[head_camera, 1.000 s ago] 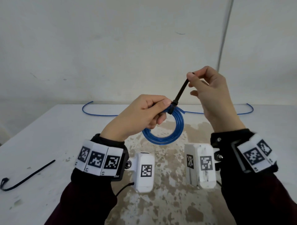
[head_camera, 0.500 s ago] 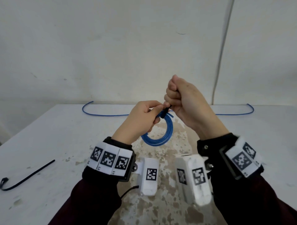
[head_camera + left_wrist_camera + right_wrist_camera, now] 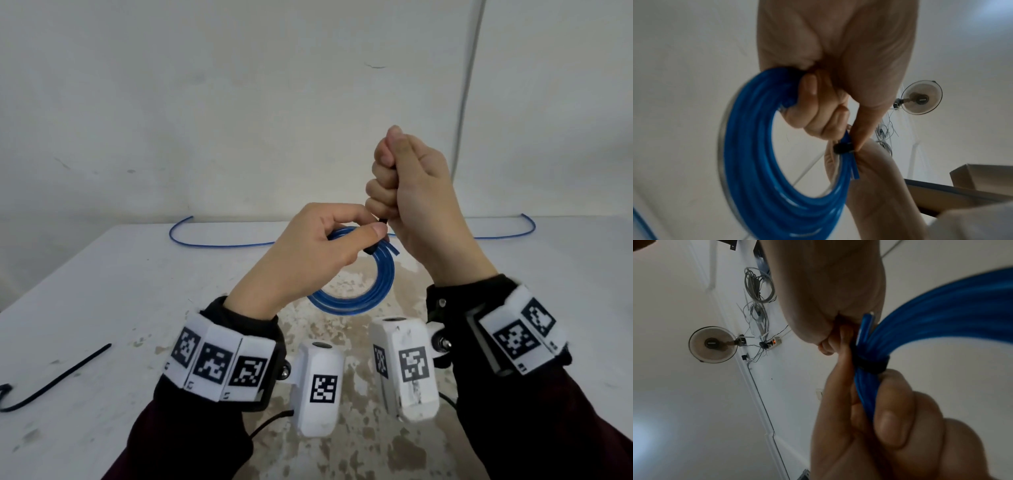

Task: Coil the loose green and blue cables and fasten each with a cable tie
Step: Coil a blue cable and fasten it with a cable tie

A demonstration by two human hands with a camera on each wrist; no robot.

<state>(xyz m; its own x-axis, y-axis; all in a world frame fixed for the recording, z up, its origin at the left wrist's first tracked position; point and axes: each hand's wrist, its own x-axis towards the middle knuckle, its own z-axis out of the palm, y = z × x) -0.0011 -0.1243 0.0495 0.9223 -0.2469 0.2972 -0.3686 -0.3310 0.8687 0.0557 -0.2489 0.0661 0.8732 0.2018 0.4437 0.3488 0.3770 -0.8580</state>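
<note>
Blue coil [image 3: 359, 291] held up over the table [image 3: 102, 291], between both hands, several turns bunched together. Left hand [image 3: 318, 253] pinches the bundle at the top of the coil, thumb and fingers curled round the strands right beside the tie [image 3: 871, 364]. Tie is black, wrapped round the bundle and looks snug in the right wrist view. Right hand [image 3: 411, 195] is just above the coil, fisted round the tie's tail, only a short black bit showing below the fist. Judgement: blue coil is wound and the tie is being pulled tight, so this one is nearly done; tail may need final cinching, then set it down. Second blue cable [image 3: 222, 241] lies loose along the table's far edge behind the coil, uncoiled. Spare tie [image 3: 54, 380] lies on the table well left of the coil. No green cable in view, cannot tell its status. Roughly halfway at best.
</note>
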